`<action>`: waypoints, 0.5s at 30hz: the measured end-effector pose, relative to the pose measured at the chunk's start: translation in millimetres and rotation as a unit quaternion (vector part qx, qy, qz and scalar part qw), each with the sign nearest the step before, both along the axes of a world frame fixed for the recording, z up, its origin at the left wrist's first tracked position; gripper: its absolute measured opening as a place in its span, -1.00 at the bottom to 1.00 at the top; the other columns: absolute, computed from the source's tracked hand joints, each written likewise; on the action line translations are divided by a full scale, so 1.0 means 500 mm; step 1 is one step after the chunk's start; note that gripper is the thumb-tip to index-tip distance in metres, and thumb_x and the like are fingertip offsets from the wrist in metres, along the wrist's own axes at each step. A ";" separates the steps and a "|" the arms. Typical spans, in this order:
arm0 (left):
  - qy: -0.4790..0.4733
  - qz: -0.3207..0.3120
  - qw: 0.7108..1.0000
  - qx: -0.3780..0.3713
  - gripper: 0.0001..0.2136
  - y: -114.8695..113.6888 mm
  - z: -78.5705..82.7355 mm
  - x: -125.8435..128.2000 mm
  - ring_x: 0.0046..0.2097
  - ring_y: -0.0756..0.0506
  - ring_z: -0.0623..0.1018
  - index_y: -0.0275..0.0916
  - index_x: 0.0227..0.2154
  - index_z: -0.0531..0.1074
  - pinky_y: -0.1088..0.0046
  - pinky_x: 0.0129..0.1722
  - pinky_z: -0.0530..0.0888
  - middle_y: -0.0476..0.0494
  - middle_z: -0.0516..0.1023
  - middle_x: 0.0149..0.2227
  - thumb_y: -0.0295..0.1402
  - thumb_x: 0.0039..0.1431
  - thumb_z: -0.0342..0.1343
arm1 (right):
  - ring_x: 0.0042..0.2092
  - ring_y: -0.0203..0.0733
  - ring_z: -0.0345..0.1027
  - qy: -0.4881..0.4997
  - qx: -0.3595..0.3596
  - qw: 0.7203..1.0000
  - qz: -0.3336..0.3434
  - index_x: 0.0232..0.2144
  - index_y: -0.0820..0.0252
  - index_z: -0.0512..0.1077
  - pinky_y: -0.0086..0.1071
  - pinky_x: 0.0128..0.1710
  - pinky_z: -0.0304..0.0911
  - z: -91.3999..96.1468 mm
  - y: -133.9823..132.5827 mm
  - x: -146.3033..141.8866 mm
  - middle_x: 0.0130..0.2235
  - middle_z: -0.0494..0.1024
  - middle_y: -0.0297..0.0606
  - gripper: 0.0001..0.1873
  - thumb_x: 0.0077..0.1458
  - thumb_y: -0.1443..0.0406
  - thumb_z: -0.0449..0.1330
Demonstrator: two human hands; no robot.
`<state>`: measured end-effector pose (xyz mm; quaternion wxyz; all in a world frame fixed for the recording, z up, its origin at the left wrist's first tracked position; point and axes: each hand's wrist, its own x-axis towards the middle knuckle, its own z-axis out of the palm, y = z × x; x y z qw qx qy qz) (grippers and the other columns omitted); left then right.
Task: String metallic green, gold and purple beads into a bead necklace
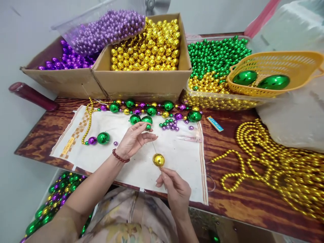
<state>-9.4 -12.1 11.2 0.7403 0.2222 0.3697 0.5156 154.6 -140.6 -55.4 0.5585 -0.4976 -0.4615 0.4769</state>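
Observation:
My left hand [134,139] hovers over a white cloth [113,162], fingers pinched on a small green bead [148,127] at the top of a thin needle or wire [152,143]. A gold ball bead [158,160] sits on the lower part of that wire. My right hand [174,189] is closed just below the gold bead and pinches the wire's lower end. A strand of green, purple and gold beads [152,109] lies along the far edge of the cloth. A loose green ball [103,138] and purple bead [92,140] lie at the left.
Cardboard boxes of purple beads [65,60] and gold beads [149,44] stand at the back, green and gold beads [215,55] in a clear tray beside them. A yellow basket [278,72] holds two green balls. Gold bead strands [278,168] cover the right of the wooden table.

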 end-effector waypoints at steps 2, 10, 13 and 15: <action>0.006 -0.002 1.000 0.002 -0.74 0.000 0.000 -0.001 -0.34 -0.07 0.66 -0.30 -0.26 0.48 0.19 -0.03 0.55 -0.04 0.57 -0.34 -0.29 0.05 0.38 | -0.57 -0.32 0.43 -0.006 -0.007 1.000 -0.002 -0.25 0.15 0.59 -0.48 -0.51 0.37 -0.003 -0.001 0.000 -0.54 0.54 -0.39 -0.86 0.25 0.33 0.20; 0.065 -0.003 0.998 0.027 -0.71 -0.002 -0.006 0.007 -0.35 -0.06 0.65 -0.28 -0.27 0.52 0.22 -0.07 0.54 -0.03 0.56 -0.35 -0.24 0.00 0.40 | -0.54 -0.29 0.43 -0.003 -0.048 0.999 -0.012 -0.26 0.16 0.56 -0.46 -0.50 0.33 -0.015 0.001 -0.001 -0.53 0.53 -0.36 -0.83 0.25 0.22 0.20; 0.136 -0.065 0.985 0.081 -0.67 -0.012 -0.007 0.010 -0.33 -0.06 0.62 -0.27 -0.25 0.55 0.30 -0.14 0.53 -0.07 0.58 -0.36 -0.22 -0.04 0.42 | -0.52 -0.26 0.42 0.025 -0.071 0.997 -0.024 -0.28 0.19 0.54 -0.45 -0.53 0.29 -0.023 0.015 -0.006 -0.51 0.54 -0.31 -0.79 0.23 0.16 0.23; 0.205 -0.096 0.965 0.132 -0.66 -0.006 -0.001 -0.006 -0.25 -0.09 0.61 -0.28 -0.20 0.56 0.34 -0.14 0.51 -0.15 0.61 -0.30 -0.21 -0.01 0.40 | -0.51 -0.24 0.41 0.059 -0.087 0.994 -0.028 -0.31 0.20 0.53 -0.45 -0.55 0.27 -0.028 0.028 -0.011 -0.51 0.54 -0.28 -0.75 0.17 0.11 0.28</action>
